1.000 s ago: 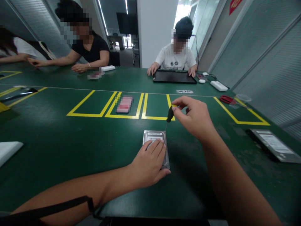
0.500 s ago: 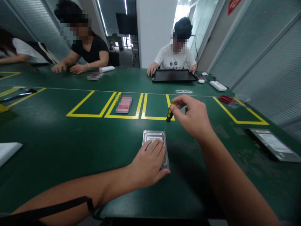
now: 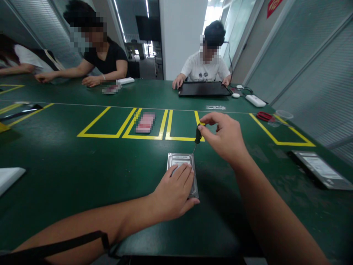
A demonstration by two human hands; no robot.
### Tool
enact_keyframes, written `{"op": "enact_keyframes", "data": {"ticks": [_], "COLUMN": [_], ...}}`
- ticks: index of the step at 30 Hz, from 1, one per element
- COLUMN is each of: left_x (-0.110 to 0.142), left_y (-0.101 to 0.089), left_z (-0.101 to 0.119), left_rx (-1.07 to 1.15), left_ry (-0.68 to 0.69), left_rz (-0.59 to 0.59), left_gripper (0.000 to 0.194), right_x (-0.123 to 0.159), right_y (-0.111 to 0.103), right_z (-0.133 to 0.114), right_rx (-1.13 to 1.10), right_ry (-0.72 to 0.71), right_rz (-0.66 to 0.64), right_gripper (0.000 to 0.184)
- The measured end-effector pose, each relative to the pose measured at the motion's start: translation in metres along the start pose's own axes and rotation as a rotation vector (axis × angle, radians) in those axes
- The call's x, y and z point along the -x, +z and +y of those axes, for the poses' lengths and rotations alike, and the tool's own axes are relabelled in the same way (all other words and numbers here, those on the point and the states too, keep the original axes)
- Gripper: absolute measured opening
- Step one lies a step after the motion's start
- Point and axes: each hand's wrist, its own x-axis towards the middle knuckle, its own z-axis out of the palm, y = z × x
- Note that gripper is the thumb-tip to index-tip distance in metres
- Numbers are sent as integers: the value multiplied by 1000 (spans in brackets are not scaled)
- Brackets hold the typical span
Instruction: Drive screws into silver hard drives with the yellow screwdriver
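While the co-worker's hand (image 3: 45,76) at the upper left of the frame has reached farther left, the hard drive (image 3: 179,157) has stayed at the centre of the frame, flat on the bench (image 3: 96,165). The left hand (image 3: 175,189) keeps its position on the drive. Its grip is a flat rest: fingers extended, not wrapped round the drive. The tip of the screwdriver (image 3: 198,134) remains at the drive's upper right corner, but the handle has rotated: its yellow patches are now mostly turned away. This suggests turning in progress at that corner; whether a screw is moving cannot be told. The right hand (image 3: 224,138) has its grip closed to a pinch, thumb and forefinger on the handle top.

Clearances, left to right: the white box (image 3: 11,178) at the left edge of the frame is well apart from the drive, with free bench between them above the left forearm (image 3: 104,228). The yellow tape (image 3: 183,139) lies near the drive's upper edge. The bench's near edge, at the bottom of the frame, is apart from the drive. Free bench also extends rightward, past the right forearm (image 3: 275,206), to the metal case (image 3: 321,169) at the right edge.
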Motion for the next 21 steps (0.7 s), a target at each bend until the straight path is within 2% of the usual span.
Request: {"op": "enact_keyframes", "data": {"ticks": [21], "left_x": [1], "left_y": [1], "left_z": [0], "left_rx": [4], "left_ry": [0], "left_rz": [-3], "left_gripper": [74], "right_x": [0], "right_y": [1], "right_z": [-4], "right_rx": [0], "right_ry": [-10], "right_rz": [12], "right_gripper": [12]}}
